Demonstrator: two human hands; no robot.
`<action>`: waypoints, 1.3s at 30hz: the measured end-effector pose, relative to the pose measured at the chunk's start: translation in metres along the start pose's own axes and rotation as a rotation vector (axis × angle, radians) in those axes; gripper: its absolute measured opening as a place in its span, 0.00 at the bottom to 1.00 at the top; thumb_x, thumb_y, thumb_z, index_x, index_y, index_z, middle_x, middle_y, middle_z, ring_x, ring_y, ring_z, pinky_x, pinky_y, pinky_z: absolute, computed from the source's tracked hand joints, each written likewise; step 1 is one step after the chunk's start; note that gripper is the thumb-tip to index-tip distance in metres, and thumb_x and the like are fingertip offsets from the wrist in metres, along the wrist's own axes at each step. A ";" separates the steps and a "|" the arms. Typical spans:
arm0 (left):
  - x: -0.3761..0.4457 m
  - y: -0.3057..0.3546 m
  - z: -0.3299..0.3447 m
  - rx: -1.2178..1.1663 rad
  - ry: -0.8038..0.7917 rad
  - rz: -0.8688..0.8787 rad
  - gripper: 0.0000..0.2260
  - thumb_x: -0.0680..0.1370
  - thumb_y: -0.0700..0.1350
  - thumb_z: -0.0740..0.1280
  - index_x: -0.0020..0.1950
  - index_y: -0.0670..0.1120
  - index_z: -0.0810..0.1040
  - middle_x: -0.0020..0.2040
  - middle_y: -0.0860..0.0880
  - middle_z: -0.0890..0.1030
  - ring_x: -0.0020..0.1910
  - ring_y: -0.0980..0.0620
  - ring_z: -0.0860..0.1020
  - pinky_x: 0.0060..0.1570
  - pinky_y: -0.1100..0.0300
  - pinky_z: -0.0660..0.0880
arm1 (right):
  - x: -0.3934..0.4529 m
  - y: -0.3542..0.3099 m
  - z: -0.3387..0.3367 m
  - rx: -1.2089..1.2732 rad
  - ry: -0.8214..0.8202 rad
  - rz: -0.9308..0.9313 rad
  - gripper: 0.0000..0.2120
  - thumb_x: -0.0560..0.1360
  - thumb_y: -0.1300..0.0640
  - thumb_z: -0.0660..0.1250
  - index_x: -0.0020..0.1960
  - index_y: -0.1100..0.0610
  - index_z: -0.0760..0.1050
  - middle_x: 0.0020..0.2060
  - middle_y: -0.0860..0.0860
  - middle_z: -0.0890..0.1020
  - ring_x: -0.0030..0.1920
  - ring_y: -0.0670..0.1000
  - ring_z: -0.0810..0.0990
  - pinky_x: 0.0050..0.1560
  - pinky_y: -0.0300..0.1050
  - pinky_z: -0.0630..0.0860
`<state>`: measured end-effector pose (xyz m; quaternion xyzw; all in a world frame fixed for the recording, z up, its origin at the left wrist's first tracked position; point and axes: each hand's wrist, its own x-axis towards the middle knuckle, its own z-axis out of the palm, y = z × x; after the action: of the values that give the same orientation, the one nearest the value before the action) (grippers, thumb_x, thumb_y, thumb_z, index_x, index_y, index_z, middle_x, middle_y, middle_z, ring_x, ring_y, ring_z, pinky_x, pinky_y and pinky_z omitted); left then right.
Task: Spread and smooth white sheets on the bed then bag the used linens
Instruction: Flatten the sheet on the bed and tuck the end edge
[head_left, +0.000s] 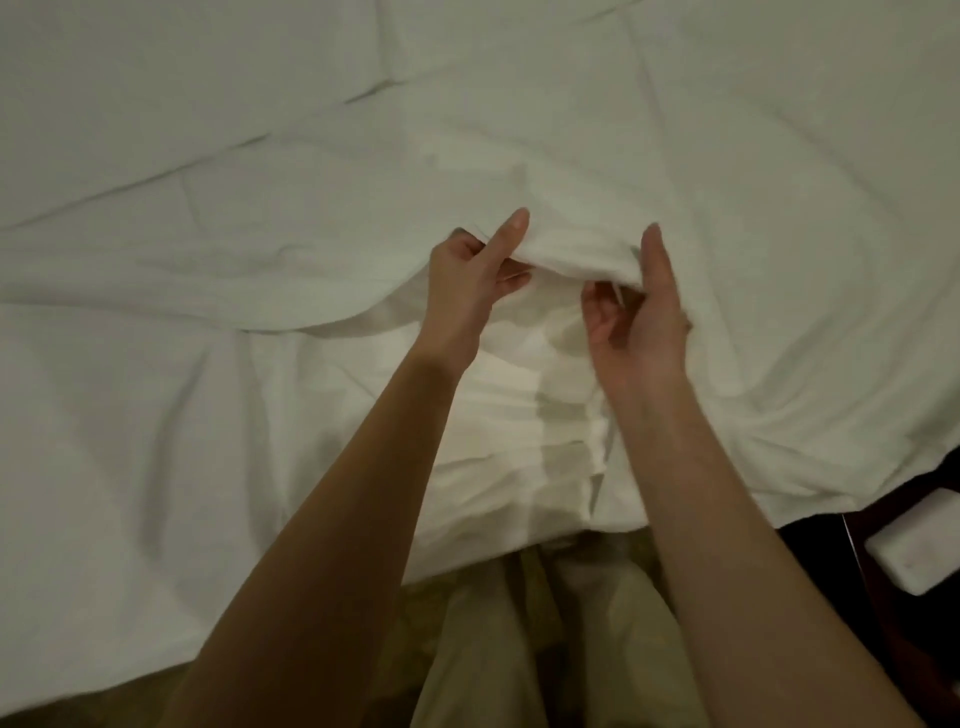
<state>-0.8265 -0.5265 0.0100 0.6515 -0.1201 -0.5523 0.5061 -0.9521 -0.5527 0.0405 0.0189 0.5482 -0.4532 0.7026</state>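
Sheet (311, 182) covers the bed, creased throughout; its near edge is bunched and lifted above a lower white layer (519, 415). My left hand (467, 280) pinches that edge, thumb on top. My right hand (639, 312) cups it alongside, fingers partly curled; grip unclear. Judgement: spreading partly done, smoothing left. No bag or used linens in view, so bagging not begun.

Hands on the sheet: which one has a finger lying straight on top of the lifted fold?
The left hand: its forefinger lies straight over the raised fold of the white sheet. The right hand stands edge-on beside that fold.
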 end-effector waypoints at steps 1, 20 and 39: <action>0.007 0.005 0.001 -0.012 0.022 0.023 0.16 0.77 0.48 0.70 0.40 0.36 0.75 0.40 0.35 0.78 0.38 0.52 0.83 0.44 0.62 0.79 | 0.007 -0.010 0.009 -0.086 -0.014 -0.042 0.05 0.75 0.56 0.70 0.49 0.57 0.78 0.43 0.51 0.83 0.41 0.47 0.83 0.39 0.38 0.78; 0.219 0.097 0.040 0.081 0.238 0.240 0.22 0.78 0.48 0.69 0.25 0.46 0.70 0.22 0.52 0.77 0.41 0.41 0.84 0.38 0.59 0.71 | 0.195 -0.099 0.194 -0.680 -0.117 -0.336 0.10 0.71 0.58 0.75 0.45 0.60 0.74 0.41 0.54 0.81 0.34 0.47 0.82 0.34 0.41 0.79; 0.208 0.032 0.038 -0.138 -0.051 -0.229 0.10 0.83 0.49 0.59 0.61 0.49 0.75 0.56 0.51 0.81 0.51 0.52 0.82 0.48 0.60 0.77 | 0.255 -0.069 0.143 -1.026 -0.126 0.112 0.16 0.79 0.46 0.58 0.44 0.56 0.74 0.35 0.52 0.84 0.33 0.49 0.84 0.36 0.39 0.75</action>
<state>-0.7707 -0.7096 -0.0844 0.6104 -0.0196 -0.6296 0.4802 -0.8930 -0.8249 -0.0709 -0.3259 0.6546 -0.0882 0.6764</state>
